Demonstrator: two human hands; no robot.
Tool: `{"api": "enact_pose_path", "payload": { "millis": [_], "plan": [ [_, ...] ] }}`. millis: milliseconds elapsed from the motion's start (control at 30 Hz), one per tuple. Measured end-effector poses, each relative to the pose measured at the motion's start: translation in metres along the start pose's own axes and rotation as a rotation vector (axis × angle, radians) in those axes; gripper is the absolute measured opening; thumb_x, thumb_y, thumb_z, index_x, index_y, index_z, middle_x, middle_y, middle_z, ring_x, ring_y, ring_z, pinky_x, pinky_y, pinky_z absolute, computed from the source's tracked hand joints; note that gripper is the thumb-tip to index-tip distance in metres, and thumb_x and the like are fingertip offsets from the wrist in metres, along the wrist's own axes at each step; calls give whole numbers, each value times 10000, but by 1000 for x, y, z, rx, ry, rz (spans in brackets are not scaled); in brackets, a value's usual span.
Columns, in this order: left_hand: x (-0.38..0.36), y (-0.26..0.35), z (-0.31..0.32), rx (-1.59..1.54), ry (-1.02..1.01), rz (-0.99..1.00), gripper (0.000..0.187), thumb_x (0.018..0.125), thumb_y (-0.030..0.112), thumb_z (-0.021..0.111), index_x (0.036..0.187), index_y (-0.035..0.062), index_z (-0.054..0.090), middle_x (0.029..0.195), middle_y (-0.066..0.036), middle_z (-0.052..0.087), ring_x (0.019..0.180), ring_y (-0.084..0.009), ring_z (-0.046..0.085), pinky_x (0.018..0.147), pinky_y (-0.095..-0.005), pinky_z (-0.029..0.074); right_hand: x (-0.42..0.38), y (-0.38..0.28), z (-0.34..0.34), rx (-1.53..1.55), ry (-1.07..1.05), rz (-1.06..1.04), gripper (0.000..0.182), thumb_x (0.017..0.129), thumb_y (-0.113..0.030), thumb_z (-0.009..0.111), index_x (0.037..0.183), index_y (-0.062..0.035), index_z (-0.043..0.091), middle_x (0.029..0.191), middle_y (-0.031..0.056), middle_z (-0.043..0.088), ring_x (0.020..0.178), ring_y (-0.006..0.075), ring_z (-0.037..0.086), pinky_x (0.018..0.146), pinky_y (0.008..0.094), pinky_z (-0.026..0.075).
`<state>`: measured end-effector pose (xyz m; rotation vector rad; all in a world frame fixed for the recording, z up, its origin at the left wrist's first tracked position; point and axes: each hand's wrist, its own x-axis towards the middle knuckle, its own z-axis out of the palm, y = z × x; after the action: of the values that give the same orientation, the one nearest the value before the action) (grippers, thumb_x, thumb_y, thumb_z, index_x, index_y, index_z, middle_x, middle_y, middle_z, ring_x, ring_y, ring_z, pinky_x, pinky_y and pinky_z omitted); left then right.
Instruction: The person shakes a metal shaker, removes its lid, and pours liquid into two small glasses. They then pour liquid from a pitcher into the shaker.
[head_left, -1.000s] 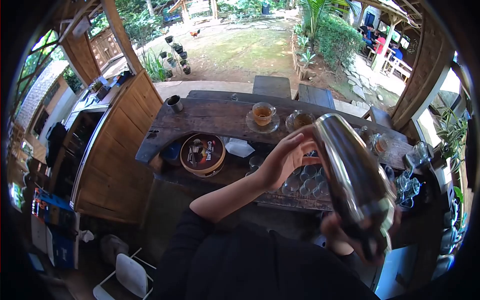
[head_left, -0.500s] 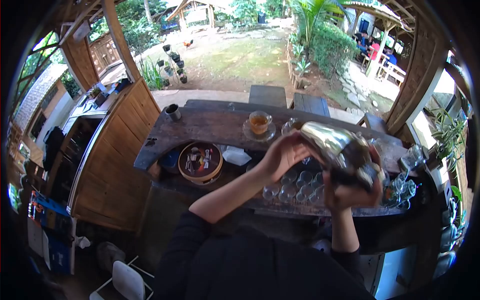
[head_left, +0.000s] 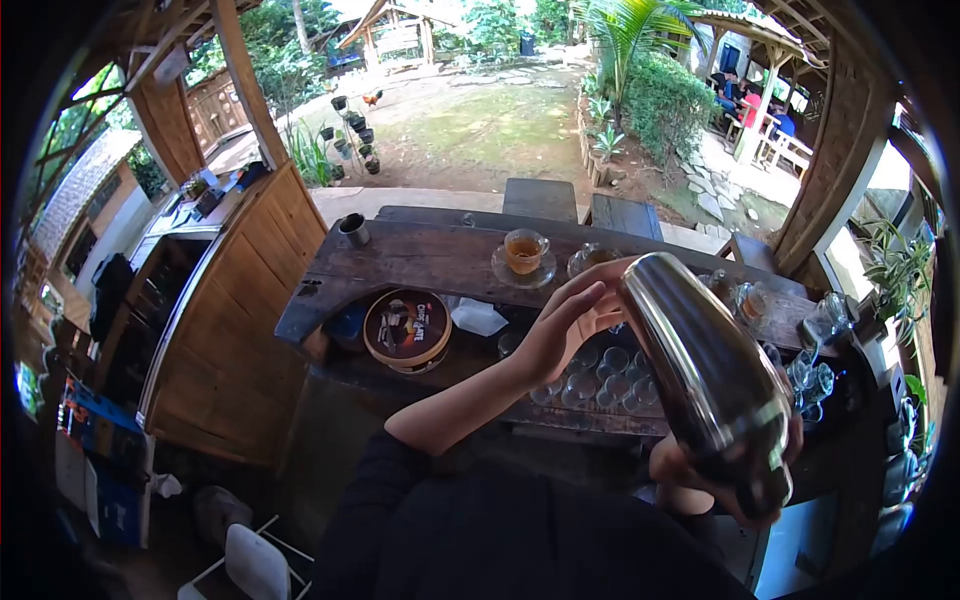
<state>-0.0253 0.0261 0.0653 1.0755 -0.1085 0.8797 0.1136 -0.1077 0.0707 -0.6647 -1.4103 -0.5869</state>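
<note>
Head view shows a polished steel cocktail shaker (head_left: 705, 375), smooth and bullet-shaped, held tilted in the air above the near right part of the bench (head_left: 420, 250), its rounded end up and toward the far side. The left hand (head_left: 570, 320) presses on that upper end with fingers (head_left: 590, 285) spread apart and curved over the metal. The right hand (head_left: 715, 485) grips the lower end from beneath, fingers clamped around it, though mostly hidden by the shaker.

Below the shaker, rows of small clear glasses (head_left: 590, 375) stand upside down on the bench's lower shelf. Left of them lies a round tin (head_left: 407, 327) with a printed brown lid, and a folded white napkin (head_left: 478, 318) just beside it. On the rough, dark plank top sit a glass cup of amber tea (head_left: 525, 250) on a glass saucer, a second glass cup (head_left: 592, 258) next to it, and a small metal cup (head_left: 352, 229) near the far left corner.
</note>
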Motion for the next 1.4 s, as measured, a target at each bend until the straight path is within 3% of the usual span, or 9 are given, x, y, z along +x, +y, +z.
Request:
{"api": "enact_pose_path", "payload": {
  "millis": [133,200,433,567,767,967,1133,1233,1400],
  "plan": [
    [-9,-16,-3,96,97,29,600,995,384,465,1455,17,347,1424,-120,464,1306,-203,461,1115,-428,287,-9,4,-12,-344,-233,234,977,865,-404,641,1450,-5,-33,1347,324,328,1233,391,455,1029,552,386],
    [-18,-29,5,174,203,33,634,1001,394,462,1482,13,300,1476,-135,401,1303,-202,462,1125,-434,270,-11,36,12,-427,239,163,885,880,-323,640,1488,-63,51,1420,225,276,1277,377,406,1088,547,318],
    [-33,-50,17,1251,-26,1100,632,910,404,579,1462,140,421,1534,-216,304,1450,-339,261,1173,-561,108,-47,74,-29,692,411,1068,618,992,-450,382,1410,6,367,1404,260,427,1262,400,470,1036,541,413],
    [-23,-47,36,1609,-166,1055,390,915,324,561,1283,213,630,1435,-13,500,1392,-226,387,1159,-549,240,-61,81,-1,1437,451,1695,687,969,-533,424,1357,34,410,1307,305,493,1101,427,586,863,496,554],
    [-45,-37,62,1524,-404,1557,385,902,148,562,1283,165,611,1347,-60,571,1313,-234,488,1105,-491,362,-43,68,-19,2018,10,1510,881,919,-626,449,1495,-10,194,1484,274,297,1267,486,442,933,637,495],
    [-23,-92,30,1483,-348,1113,394,880,165,565,1262,70,586,1462,-173,424,1375,-329,394,1103,-530,364,-76,79,-14,1724,254,2040,756,959,-568,422,1448,0,322,1363,258,465,1278,434,449,966,555,501],
    [-47,-22,74,1366,-604,1530,374,909,183,611,1248,26,589,1348,-129,556,1287,-245,507,1080,-439,427,-43,47,8,2152,-51,1142,844,899,-520,585,1495,-56,207,1444,265,272,1232,504,435,842,674,528],
    [-36,-37,55,1495,-670,1141,318,881,124,556,1151,-34,613,1281,-159,590,1270,-334,513,1100,-520,386,-46,60,2,1742,169,1798,746,957,-543,454,1456,-11,293,1384,263,414,1176,435,523,853,558,567],
    [-28,-10,57,1412,-382,1352,292,899,89,567,1162,122,689,1220,-31,653,1213,-228,575,1034,-435,478,-25,54,-3,1783,116,1631,802,915,-575,483,1433,13,315,1361,273,427,1155,418,546,885,558,548]
  ]
}}
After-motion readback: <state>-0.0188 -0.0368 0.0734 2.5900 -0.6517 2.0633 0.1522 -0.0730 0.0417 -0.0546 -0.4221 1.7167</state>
